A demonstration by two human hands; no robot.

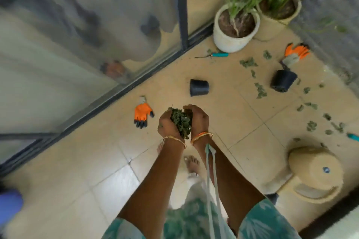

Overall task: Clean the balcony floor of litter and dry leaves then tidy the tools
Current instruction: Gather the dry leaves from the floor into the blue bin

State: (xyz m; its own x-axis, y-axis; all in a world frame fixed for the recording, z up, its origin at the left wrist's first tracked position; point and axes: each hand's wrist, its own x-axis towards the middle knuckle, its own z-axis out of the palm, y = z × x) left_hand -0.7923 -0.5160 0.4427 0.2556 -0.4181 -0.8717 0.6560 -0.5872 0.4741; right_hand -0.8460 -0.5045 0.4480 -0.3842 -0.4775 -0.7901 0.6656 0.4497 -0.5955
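the bundle of dry leaves (pixel 181 122) was pressed between the left hand (pixel 168 125) and the right hand (pixel 197 120), held up in front of the body above the tiled floor (pixel 108 170). both hands were cupped, palms facing each other, fingers curled around the clump, so each grip was closed on the leaves and nothing else. the clump stood roughly along the line of the forearms, its top near the fingertips and its lower end near the wrists. a pale strap (pixel 210 170) hung from the right wrist; it was probably the handle of a bag, but the bag itself was mostly out of view, so i cannot be sure.

if the leaves were to go into that bag, its opening lay below and on the right side, nearer to the right hand, so the hands would have to come down and back toward the body.

the rest of the litter, the scattered leaves (pixel 260 89), lay on the floor ahead and to the right, well apart from the hands, and nearer to the right hand. also on the floor were an orange glove (pixel 142 112) just left of the hands, a second glove (pixel 296 52) far right, two black pots (pixel 199 87) lying on their side, and a teal-handled tool (pixel 219 54) beside the white planter (pixel 231 40).
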